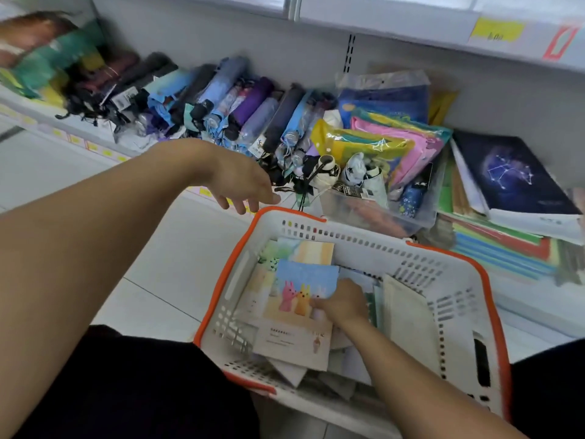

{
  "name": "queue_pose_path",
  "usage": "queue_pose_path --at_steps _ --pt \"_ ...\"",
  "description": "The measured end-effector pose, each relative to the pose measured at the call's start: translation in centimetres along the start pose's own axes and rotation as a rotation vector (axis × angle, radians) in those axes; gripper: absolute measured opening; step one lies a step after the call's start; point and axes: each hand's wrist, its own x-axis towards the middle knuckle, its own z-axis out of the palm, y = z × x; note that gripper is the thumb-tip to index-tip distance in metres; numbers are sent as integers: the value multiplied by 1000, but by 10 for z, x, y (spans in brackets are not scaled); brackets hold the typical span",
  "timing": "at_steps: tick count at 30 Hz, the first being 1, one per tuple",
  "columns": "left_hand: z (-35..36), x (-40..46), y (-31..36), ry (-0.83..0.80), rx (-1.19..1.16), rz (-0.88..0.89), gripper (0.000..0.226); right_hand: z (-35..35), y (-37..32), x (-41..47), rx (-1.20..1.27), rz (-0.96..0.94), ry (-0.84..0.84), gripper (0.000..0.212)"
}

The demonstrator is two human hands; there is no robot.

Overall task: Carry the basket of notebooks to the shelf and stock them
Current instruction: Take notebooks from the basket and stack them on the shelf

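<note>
We see the basket point(354, 239), white with an orange rim, set down on the floor just in front of the low shelf point(538, 299), so we judge the carrying done and the stocking barely begun: many notebooks lie loose inside it. Our right hand point(343, 301) reaches into the basket and pinches the notebook with the rabbit cover point(300, 283); our left hand point(243, 185) hangs above the far rim, fingers loosely spread, holding nothing. On the shelf, a stack of notebooks point(512, 175) sits at right, beside a clear bin point(380, 213) and a row of umbrellas point(221, 103). Open room looks scarce; the upper shelf edge overhangs.
</note>
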Motion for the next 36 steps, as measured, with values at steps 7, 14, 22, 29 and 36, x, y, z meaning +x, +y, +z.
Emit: queue_pose_path --at_steps 7,14,22,29,36 --pt "-2 -6 1 -1 -21 -40 65 -103 -41 -27 783 -151 -170 29" --pt "-8 -20 17 65 -400 137 27 -136 -126 -36 1091 -350 -169 29" --pt "-18 -4 -13 309 -226 -19 36 -6 -12 13 38 48 -70 62" --pt "-20 1 -11 281 -210 -18 32 -12 13 24 186 -100 -42 36" --pt "-17 0 -5 281 -155 -28 30 -16 32 26 185 -75 31 23"
